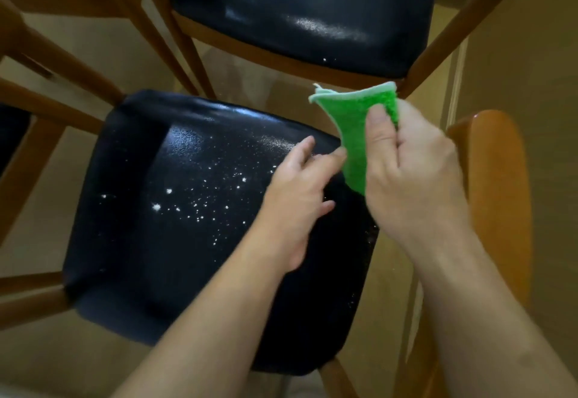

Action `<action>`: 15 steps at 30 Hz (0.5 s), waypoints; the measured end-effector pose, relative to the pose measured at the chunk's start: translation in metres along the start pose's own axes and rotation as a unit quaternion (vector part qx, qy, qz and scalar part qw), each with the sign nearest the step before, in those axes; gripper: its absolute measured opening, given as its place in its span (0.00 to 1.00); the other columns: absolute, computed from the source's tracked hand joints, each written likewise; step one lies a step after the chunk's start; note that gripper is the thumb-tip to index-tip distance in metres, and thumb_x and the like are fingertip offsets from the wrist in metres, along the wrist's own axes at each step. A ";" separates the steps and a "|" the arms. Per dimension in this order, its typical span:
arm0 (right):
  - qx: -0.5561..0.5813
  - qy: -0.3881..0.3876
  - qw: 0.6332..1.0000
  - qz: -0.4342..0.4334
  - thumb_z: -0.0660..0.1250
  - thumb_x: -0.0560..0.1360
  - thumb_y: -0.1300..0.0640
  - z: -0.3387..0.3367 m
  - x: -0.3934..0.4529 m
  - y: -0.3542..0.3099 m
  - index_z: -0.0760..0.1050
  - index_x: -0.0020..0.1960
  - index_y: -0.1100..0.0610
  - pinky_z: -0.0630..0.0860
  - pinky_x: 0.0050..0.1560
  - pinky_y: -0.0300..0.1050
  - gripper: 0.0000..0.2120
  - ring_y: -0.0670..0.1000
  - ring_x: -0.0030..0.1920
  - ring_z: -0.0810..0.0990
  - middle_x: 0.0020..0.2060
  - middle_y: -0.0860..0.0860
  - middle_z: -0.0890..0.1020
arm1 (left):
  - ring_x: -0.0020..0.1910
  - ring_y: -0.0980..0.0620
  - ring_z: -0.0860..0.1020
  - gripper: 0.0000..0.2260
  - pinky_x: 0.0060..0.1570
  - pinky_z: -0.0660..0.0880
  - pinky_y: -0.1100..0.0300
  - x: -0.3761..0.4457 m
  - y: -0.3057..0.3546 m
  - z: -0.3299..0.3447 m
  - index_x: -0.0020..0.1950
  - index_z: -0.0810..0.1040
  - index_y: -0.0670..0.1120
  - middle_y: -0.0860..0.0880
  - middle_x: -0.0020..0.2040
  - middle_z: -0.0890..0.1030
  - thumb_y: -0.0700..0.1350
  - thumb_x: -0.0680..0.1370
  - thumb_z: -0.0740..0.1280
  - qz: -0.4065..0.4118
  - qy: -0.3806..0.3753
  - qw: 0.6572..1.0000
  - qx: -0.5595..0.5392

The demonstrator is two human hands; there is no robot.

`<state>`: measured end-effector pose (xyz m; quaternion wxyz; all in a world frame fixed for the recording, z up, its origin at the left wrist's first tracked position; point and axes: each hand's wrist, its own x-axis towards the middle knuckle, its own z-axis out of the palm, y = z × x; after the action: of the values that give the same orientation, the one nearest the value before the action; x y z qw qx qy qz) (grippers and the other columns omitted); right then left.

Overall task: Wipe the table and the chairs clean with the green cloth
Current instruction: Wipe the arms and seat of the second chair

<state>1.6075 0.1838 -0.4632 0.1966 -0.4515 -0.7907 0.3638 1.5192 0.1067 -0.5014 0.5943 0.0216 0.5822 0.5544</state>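
The near chair seat (175, 225), black and glossy in a wooden frame, serves as the landmark. White specks (194, 207) lie scattered across its middle and toward its far right part. The green cloth (353, 138) hangs in the air over the seat's far right corner, its pale backing showing along the top edge. The right hand (413, 175) has its grip closed on the cloth, thumb pressed on the green face and fingers curled behind it. The left hand (300, 200) is above the right side of the seat, its grip released, fingers loosely spread; its forefinger tip meets the lower left edge of the cloth, though whether it pinches there cannot be told. Both forearms reach in over the seat's near right edge. Beyond the seat's far edge stands a second chair seat (300, 10), also black, with 1 small white speck near its front rim. To the right of the near seat curves a wooden chair back (494, 178). Beige floor (78, 41) shows beyond the seat's left side.
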 end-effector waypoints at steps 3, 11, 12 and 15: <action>0.100 -0.105 0.987 0.075 0.56 0.82 0.48 0.043 -0.009 -0.012 0.75 0.48 0.48 0.73 0.35 0.34 0.11 0.41 0.40 0.79 0.37 0.44 0.80 | 0.46 0.52 0.81 0.14 0.51 0.74 0.52 0.004 0.005 -0.048 0.59 0.78 0.46 0.48 0.50 0.83 0.49 0.75 0.68 -0.028 -0.006 0.998 0.049; 0.276 -0.241 0.891 0.270 0.73 0.70 0.55 0.096 -0.013 0.001 0.79 0.51 0.53 0.82 0.43 0.56 0.10 0.53 0.44 0.85 0.44 0.52 0.85 | 0.40 0.56 0.81 0.06 0.35 0.74 0.68 0.007 0.014 -0.127 0.40 0.78 0.50 0.52 0.40 0.83 0.49 0.70 0.74 -0.008 0.047 0.978 0.204; 0.268 -0.243 0.893 0.269 0.75 0.68 0.54 0.099 -0.014 0.004 0.78 0.50 0.55 0.82 0.43 0.56 0.12 0.54 0.43 0.85 0.43 0.53 0.85 | 0.40 0.55 0.80 0.08 0.39 0.74 0.64 0.008 0.016 -0.131 0.38 0.77 0.49 0.51 0.39 0.81 0.50 0.69 0.74 0.002 0.053 0.979 0.196; 0.242 -0.231 0.906 0.260 0.77 0.61 0.55 0.099 -0.013 0.010 0.76 0.49 0.56 0.80 0.35 0.48 0.18 0.52 0.40 0.85 0.41 0.51 0.85 | 0.39 0.49 0.74 0.10 0.45 0.70 0.52 0.013 0.021 -0.141 0.34 0.73 0.50 0.47 0.37 0.77 0.50 0.66 0.74 0.029 0.071 0.979 0.191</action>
<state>1.5559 0.1365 -0.5356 0.0095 -0.4828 -0.5563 0.6762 1.4011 0.0367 -0.5408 0.5201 0.1116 0.7172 0.4502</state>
